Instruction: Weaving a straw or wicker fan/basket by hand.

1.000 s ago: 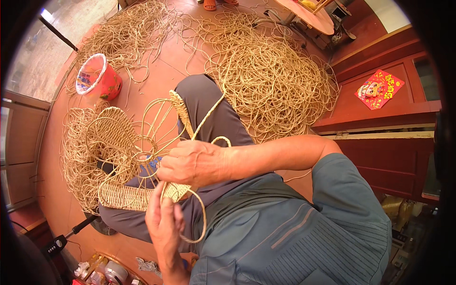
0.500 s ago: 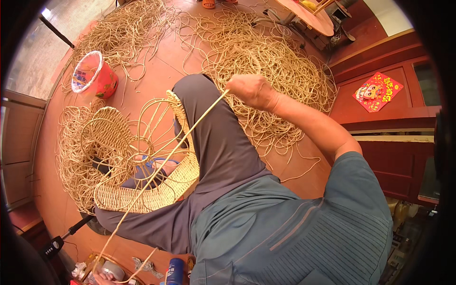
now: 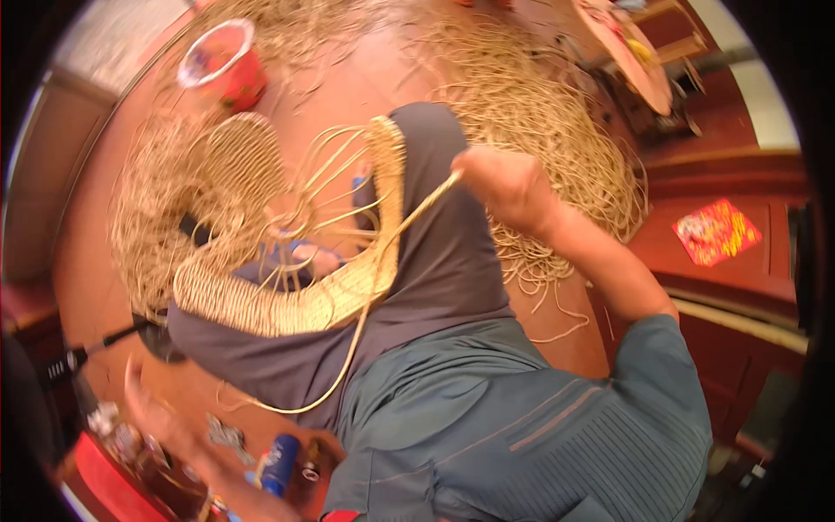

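Observation:
My right hand (image 3: pixel 509 187) is closed on a straw cord (image 3: pixel 357 335), held out above my right thigh. From the fist the cord runs down to the woven piece, then sags in a loose curve over my lap. The woven straw piece (image 3: pixel 300 311) rests across my legs, a curved band with thin bare loops rising from it and an oval woven panel (image 3: pixel 242 157) at its far left. My left hand (image 3: pixel 150 402) is at the lower left, apart from the cord, blurred by motion, with a finger stretched out and nothing visible in it.
Heaps of loose straw cord (image 3: pixel 557 157) cover the floor ahead and to the left. A red bucket (image 3: pixel 239 78) with a white liner stands at far left. A blue bottle (image 3: pixel 280 465) is beside me; a round wooden top (image 3: pixel 631 52) stands at far right.
My left hand has let go of the cord and moved up and left. The cord, taut before, now hangs slack from my right hand. The whole view has shifted.

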`<state>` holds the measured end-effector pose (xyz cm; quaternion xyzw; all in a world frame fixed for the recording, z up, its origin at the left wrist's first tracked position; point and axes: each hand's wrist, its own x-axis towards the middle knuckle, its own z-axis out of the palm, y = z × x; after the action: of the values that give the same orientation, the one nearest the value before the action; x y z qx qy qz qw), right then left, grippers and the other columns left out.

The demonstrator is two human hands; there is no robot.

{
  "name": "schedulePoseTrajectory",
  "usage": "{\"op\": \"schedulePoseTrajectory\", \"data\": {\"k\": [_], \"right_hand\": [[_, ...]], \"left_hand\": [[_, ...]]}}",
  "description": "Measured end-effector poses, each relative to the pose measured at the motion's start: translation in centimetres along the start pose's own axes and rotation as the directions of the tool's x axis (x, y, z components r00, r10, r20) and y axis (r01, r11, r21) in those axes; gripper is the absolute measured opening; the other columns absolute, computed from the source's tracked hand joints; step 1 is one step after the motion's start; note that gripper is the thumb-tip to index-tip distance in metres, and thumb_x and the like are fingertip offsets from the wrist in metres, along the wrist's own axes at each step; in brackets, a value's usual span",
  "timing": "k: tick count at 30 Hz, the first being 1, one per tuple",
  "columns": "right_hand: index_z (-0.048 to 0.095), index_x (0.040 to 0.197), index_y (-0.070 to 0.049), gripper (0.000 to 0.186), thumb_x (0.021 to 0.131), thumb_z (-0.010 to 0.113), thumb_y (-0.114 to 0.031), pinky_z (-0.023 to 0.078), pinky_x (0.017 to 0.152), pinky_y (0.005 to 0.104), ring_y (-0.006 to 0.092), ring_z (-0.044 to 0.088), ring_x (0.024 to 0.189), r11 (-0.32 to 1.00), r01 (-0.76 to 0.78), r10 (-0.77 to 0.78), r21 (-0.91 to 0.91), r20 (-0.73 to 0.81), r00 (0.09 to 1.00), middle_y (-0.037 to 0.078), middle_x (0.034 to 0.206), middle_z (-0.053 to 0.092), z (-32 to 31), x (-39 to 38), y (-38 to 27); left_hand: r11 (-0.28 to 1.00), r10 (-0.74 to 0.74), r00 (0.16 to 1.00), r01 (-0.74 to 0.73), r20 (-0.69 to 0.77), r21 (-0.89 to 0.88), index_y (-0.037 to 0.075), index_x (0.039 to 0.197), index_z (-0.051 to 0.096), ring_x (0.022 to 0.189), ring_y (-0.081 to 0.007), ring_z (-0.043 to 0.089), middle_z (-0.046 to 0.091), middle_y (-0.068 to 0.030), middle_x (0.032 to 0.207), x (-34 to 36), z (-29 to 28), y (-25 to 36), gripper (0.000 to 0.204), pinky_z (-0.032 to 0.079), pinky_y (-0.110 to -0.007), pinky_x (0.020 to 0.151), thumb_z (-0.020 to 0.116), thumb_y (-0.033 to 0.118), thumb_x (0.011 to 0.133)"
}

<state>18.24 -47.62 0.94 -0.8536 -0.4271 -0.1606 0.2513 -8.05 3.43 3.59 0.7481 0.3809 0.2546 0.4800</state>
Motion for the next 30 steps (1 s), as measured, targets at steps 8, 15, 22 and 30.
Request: {"op": "schedulePoseTrajectory", "data": {"k": [8,15,22,30], "right_hand": [[0.06,0.118,-0.006,0.026,0.099,0.067,-0.022,0.055,0.063,0.0456,0.0318,0.071,0.077,0.922,0.109,-0.236,0.37,0.318,0.918,0.01,0.09,0.063,5.1,4.9,-12.5],[0.063,0.108,-0.005,0.016,0.107,0.065,-0.021,0.055,0.068,0.0477,0.0389,0.07,0.084,0.855,-0.193,-0.033,0.482,0.422,0.906,0.015,0.093,0.068,4.9,3.0,-8.8],[0.063,0.105,-0.005,0.014,0.105,0.068,-0.018,0.055,0.068,0.0461,0.039,0.069,0.082,0.88,-0.174,-0.009,0.443,0.381,0.924,0.015,0.09,0.066,6.0,2.4,-9.2],[0.062,0.098,-0.005,0.018,0.103,0.07,-0.021,0.053,0.067,0.0464,0.0385,0.065,0.079,0.846,-0.152,-0.045,0.511,0.353,0.935,0.014,0.086,0.06,8.4,3.4,-12.8]], "left_hand": [[0.981,0.104,0.707,0.044,0.699,-0.19,0.0,0.144,0.061,0.093,-0.0142,0.063,0.067,-0.0061,0.102,-13.0,15.4,9.1,0.04,0.051,-0.029,0.083,0.065,0.016,0.107],[0.985,-0.151,0.844,0.172,0.515,0.006,0.007,0.107,0.073,0.064,-0.0007,0.035,0.042,0.0107,0.072,-7.7,5.8,2.3,0.03,0.025,-0.022,0.057,0.055,0.03,0.115],[0.355,0.087,0.93,-0.365,0.358,0.861,0.002,0.116,0.071,0.088,-0.0235,0.064,0.065,-0.0066,0.09,-7.2,1.2,-0.1,0.021,0.05,-0.042,0.081,0.059,0.018,0.108],[0.96,0.276,0.793,-0.258,0.543,-0.111,0.004,0.14,0.065,0.112,-0.0316,0.071,0.073,-0.0159,0.122,-13.9,15.9,5.2,0.036,0.055,-0.038,0.092,0.067,0.007,0.104]]}}
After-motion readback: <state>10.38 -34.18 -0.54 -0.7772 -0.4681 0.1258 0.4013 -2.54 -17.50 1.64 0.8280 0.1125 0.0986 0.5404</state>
